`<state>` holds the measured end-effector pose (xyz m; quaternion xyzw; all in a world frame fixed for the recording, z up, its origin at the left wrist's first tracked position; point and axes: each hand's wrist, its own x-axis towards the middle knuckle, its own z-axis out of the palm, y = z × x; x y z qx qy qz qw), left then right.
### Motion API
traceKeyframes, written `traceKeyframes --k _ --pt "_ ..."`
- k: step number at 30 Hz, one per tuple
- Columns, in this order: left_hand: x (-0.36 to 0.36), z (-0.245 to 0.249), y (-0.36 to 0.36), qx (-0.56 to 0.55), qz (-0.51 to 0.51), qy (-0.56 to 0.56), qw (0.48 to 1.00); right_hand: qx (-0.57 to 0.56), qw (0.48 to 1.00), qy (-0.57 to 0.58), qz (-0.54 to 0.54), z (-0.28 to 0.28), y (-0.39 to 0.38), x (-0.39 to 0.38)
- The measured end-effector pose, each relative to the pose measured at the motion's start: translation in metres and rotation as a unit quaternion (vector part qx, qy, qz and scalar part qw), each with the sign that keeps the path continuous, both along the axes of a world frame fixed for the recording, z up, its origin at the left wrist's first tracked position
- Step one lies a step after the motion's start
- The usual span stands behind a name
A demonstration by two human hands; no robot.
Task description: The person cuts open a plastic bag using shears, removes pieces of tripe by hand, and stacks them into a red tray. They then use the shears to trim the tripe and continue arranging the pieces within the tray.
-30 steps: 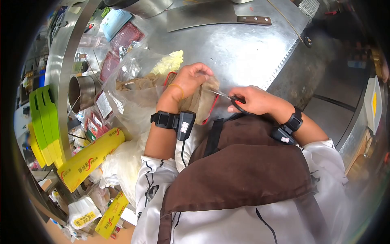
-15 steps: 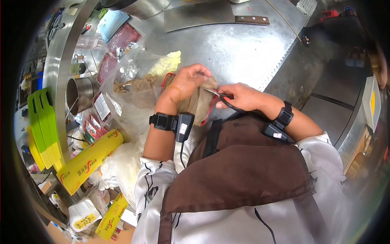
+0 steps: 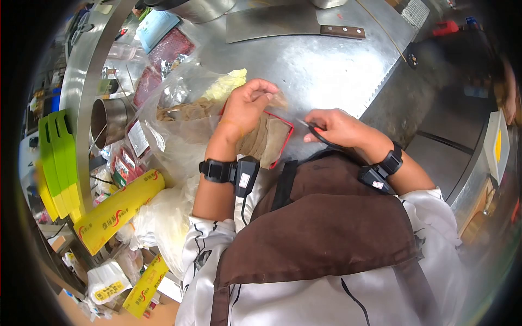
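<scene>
My left hand (image 3: 246,108) is closed in a pinch on a thin, translucent brownish piece (image 3: 279,101) above a red-rimmed tray (image 3: 289,140). Flat, limp brown sheets (image 3: 263,142) lie layered in that tray, partly covered by my left hand and wrist. To the right, my right hand (image 3: 333,128) grips black-handled scissors (image 3: 319,136), their blades pointing left toward the tray and apart from the piece. Beside the tray on the left, a clear plastic bag (image 3: 187,136) spreads open with more brown sheets (image 3: 190,110) in it. A pale yellow crumpled leaf-like thing (image 3: 227,84) rests behind my left hand.
A wide cleaver (image 3: 274,23) with a wooden handle lies at the back of the metal table (image 3: 326,65). At left stand a metal pot (image 3: 104,122), red packages (image 3: 171,46) and a yellow box (image 3: 119,211). The table's right edge drops to the floor.
The scissors have moved right, away from the brownish piece, and my right hand has shifted with them. My left hand has lifted slightly toward the back, showing more of the tray.
</scene>
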<state>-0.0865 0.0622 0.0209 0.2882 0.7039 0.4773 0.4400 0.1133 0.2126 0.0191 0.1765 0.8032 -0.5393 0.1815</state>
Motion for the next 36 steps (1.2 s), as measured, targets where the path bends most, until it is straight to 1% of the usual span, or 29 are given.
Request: traceKeyframes --k 2,5,6,8,11,12,15,18,20,21,23,27,29,30,32,33,36 --pt "0.002 0.013 -0.008 0.054 0.041 0.022 0.997 0.019 0.999 -0.008 -0.025 0.010 0.007 0.003" --pt "0.007 0.047 -0.020 0.023 0.074 0.155 0.985 0.186 0.976 0.086 -0.073 0.004 0.009 0.009" --pt "0.008 0.055 -0.024 0.009 0.075 0.183 0.980 0.208 0.975 0.050 -0.061 -0.002 0.013 0.008" --pt "0.007 0.067 -0.031 -0.018 0.077 0.240 0.967 0.276 0.957 0.075 -0.040 -0.011 0.016 0.007" --pt "0.010 0.076 -0.039 -0.066 0.095 0.235 0.965 0.362 0.922 0.136 -0.028 -0.021 0.013 0.006" --pt "0.013 0.077 -0.042 -0.062 0.101 0.229 0.966 0.389 0.907 0.158 -0.028 -0.021 0.012 0.007" --pt "0.026 0.076 -0.054 -0.054 0.117 0.216 0.968 0.379 0.878 0.291 0.026 -0.018 0.015 -0.002" --pt "0.044 0.079 -0.067 -0.066 0.118 0.222 0.966 0.272 0.884 0.363 0.118 -0.010 -0.001 -0.012" --pt "0.054 0.082 -0.075 -0.082 0.115 0.231 0.963 0.275 0.887 0.336 0.159 -0.012 -0.008 -0.019" --pt "0.058 0.082 -0.079 -0.076 0.134 0.225 0.962 0.275 0.887 0.323 0.181 -0.014 -0.011 -0.023" --pt "0.066 0.079 -0.088 -0.063 0.175 0.210 0.960 0.282 0.879 0.337 0.184 -0.018 -0.013 -0.029" --pt "0.078 0.069 -0.102 -0.067 0.211 0.173 0.960 0.312 0.862 0.335 0.216 -0.014 -0.020 -0.037" --pt "0.083 0.062 -0.107 -0.065 0.223 0.166 0.958 0.327 0.848 0.326 0.262 -0.014 -0.023 -0.040" --pt "0.085 0.062 -0.107 -0.066 0.217 0.176 0.958 0.334 0.839 0.321 0.284 -0.015 -0.024 -0.041" --pt "0.090 0.062 -0.108 -0.067 0.207 0.198 0.956 0.336 0.839 0.316 0.287 -0.017 -0.026 -0.042" --pt "0.093 0.061 -0.110 -0.086 0.174 0.212 0.958 0.338 0.839 0.314 0.288 -0.017 -0.027 -0.042" --pt "0.106 0.060 -0.114 -0.158 0.085 0.241 0.954 0.274 0.874 0.282 0.286 -0.010 -0.018 -0.046"
